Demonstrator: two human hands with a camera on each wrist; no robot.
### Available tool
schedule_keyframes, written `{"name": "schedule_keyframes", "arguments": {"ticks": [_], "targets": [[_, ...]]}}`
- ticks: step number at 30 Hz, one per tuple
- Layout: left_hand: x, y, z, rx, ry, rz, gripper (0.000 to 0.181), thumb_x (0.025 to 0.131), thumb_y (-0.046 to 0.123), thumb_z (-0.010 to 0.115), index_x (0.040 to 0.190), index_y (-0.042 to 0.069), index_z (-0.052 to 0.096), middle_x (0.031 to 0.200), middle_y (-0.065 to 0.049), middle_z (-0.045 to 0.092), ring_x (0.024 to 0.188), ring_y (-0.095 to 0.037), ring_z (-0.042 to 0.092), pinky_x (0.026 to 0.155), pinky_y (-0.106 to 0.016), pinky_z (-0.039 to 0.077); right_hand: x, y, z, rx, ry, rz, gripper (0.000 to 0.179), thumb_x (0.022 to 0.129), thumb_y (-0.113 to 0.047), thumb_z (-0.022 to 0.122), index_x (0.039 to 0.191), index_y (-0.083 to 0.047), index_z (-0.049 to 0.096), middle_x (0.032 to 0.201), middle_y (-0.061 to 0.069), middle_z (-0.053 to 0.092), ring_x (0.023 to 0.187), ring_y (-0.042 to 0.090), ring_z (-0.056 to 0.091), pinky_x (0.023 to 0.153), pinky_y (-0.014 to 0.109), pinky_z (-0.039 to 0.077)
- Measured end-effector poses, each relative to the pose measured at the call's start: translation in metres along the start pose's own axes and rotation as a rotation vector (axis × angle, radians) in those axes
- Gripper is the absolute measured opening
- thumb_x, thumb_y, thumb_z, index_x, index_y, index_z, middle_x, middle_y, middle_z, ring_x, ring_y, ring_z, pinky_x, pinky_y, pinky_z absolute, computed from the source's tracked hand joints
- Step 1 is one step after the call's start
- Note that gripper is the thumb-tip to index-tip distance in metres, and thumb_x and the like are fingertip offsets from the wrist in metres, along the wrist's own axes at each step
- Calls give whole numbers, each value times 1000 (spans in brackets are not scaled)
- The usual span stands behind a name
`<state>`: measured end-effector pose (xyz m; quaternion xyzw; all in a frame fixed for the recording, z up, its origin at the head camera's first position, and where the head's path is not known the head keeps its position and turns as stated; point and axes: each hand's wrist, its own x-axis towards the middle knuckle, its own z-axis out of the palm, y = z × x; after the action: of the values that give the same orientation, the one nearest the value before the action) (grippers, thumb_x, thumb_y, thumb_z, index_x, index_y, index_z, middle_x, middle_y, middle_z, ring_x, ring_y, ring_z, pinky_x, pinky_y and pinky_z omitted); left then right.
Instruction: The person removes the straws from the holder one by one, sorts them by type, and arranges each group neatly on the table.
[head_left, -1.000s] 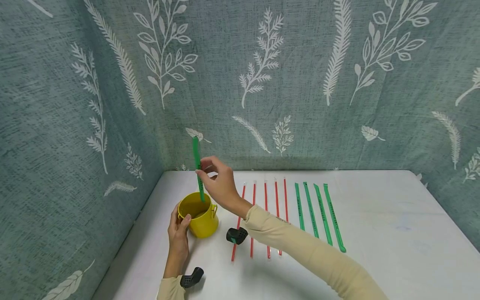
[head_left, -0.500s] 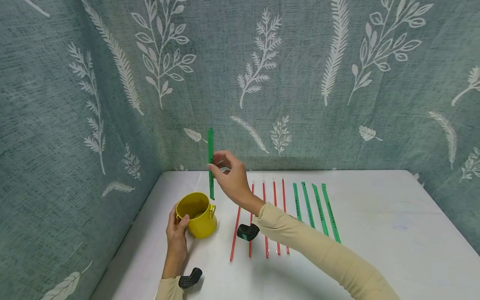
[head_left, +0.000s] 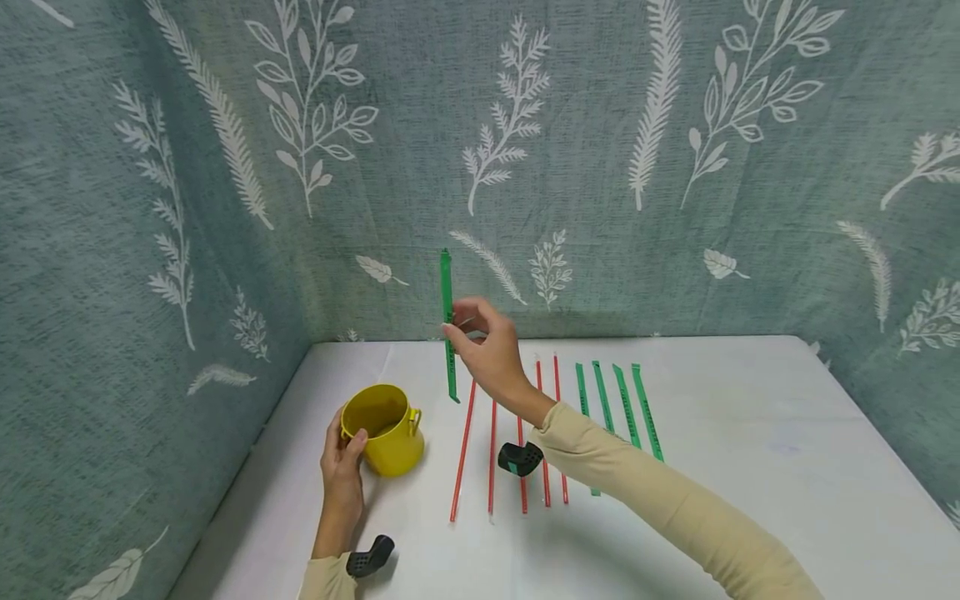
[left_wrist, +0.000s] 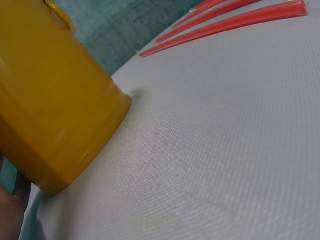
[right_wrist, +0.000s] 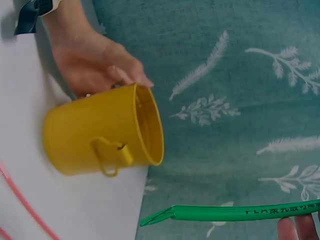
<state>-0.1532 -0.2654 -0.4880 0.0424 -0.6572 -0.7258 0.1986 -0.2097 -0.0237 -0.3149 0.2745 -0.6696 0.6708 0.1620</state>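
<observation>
My right hand (head_left: pixel 491 350) pinches a green-wrapped straw (head_left: pixel 447 283) between thumb and fingers. The straw is nearly upright above the table, right of a small yellow metal bucket (head_left: pixel 397 454) and apart from it. Black print shows on its wrapper in the right wrist view, where only fingertips (right_wrist: pixel 302 227) of that hand appear. My left hand (head_left: pixel 343 479) holds the bucket by its left side, thumb at the rim and fingers round the outside. The bucket stands upright on the white table, with a wire loop (right_wrist: pixel 107 157) on its side.
Several red straws (head_left: pixel 462 458) in clear wrappers lie in a row right of the bucket, partly hidden by my right arm. Several green-wrapped straws (head_left: pixel 647 408) lie farther right. A patterned cloth wall (head_left: pixel 420 167) rises behind the white table (head_left: pixel 750 467).
My right hand has moved right with the green-wrapped straw, whose lower end was over the bucket's mouth and is now beside it. My left hand keeps its hold on the bucket.
</observation>
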Motion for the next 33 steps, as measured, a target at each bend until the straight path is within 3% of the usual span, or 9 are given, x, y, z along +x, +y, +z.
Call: {"name": "schedule_keyframes", "arguments": {"ticks": [4, 11, 19, 25, 29, 31, 33], "targets": [[1, 0, -1, -9, 4, 2, 54, 95, 8, 50, 146, 16, 34, 140, -2, 38, 127, -18, 36, 103, -18, 32, -6, -5, -10, -50, 8, 15, 25, 88, 3, 61, 111, 10, 57, 95, 25, 59, 83, 38, 61, 67, 39, 52], [1, 2, -3, 4, 5, -8, 54, 95, 8, 49, 146, 16, 33, 141, -2, 37, 128, -18, 35, 105, -19, 31, -13, 4, -26, -83, 41, 39, 25, 86, 5, 63, 110, 11, 58, 93, 25, 59, 81, 39, 60, 61, 25, 48], [2, 0, -3, -11, -6, -3, 54, 95, 9, 49, 146, 16, 32, 140, -4, 37, 128, -19, 35, 105, -19, 31, -17, 10, -41, -108, 56, 49, 25, 85, 5, 63, 110, 11, 58, 92, 25, 58, 82, 39, 59, 64, 31, 49], [2, -1, -3, 14, -3, -15, 55, 95, 11, 50, 146, 18, 32, 141, -1, 36, 128, -17, 35, 106, -20, 30, -21, 13, -51, -121, 64, 51, 25, 85, 6, 64, 109, 12, 59, 92, 27, 58, 80, 40, 59, 62, 24, 51], [2, -2, -2, 11, -7, -14, 55, 95, 11, 50, 146, 18, 32, 141, -1, 36, 128, -17, 35, 106, -20, 31, -24, 17, -58, -122, 72, 86, 26, 85, 5, 64, 110, 12, 59, 93, 26, 58, 80, 41, 58, 60, 31, 54], [2, -1, -2, 10, -9, -16, 55, 95, 12, 51, 146, 18, 32, 141, -1, 36, 127, -17, 36, 105, -20, 31, -25, 30, -63, -122, 79, 91, 26, 86, 2, 65, 110, 8, 60, 93, 22, 59, 79, 36, 59, 59, 36, 55], [2, -1, -1, 8, -10, -17, 55, 95, 12, 51, 146, 18, 32, 141, -1, 36, 127, -18, 36, 105, -20, 31, -27, 31, -66, -128, 80, 104, 26, 86, 1, 65, 111, 7, 61, 93, 21, 59, 79, 35, 59, 59, 35, 55]]}}
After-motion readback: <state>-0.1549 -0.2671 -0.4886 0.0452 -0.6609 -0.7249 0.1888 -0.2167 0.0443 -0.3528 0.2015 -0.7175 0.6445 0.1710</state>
